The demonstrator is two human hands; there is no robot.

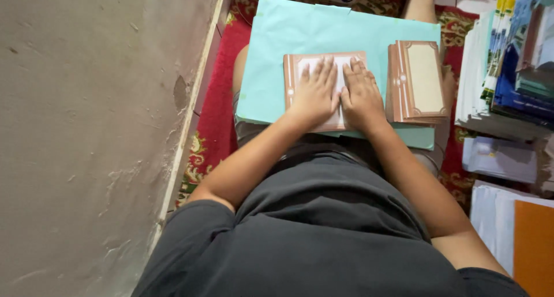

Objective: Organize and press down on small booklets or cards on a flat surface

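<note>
On the left a rough grey wall (pixel 86 130) fills the view, and at its foot lies a red patterned carpet (pixel 216 118) with a flower border. The person sits on this carpet in a dark grey shirt (pixel 323 228) and holds a large pale turquoise sheet (pixel 271 60) across the lap as a work surface. On this sheet, a little left of the middle, lies a flat brown card (pixel 295 72) with a paler inner panel and thin light lines along its edge. The left hand (pixel 314 95) lies flat on the card, palm down, the fingers straight and only slightly apart. The right hand (pixel 360 95) lies just beside it on the same card, also flat, with fingers close together; the two hands touch at the thumbs side. They press on the card and pinch nothing. To the right, still on the turquoise sheet, stands a small stack of the same brown cards (pixel 418 81), each with a beige rectangle framed by a decorated border. Farther right, on the floor, are piles of papers and booklets (pixel 513 60) in white, blue and green, a pale lilac packet (pixel 499 158), and at the lower corner an orange sheet (pixel 534 245) over white paper.
</note>
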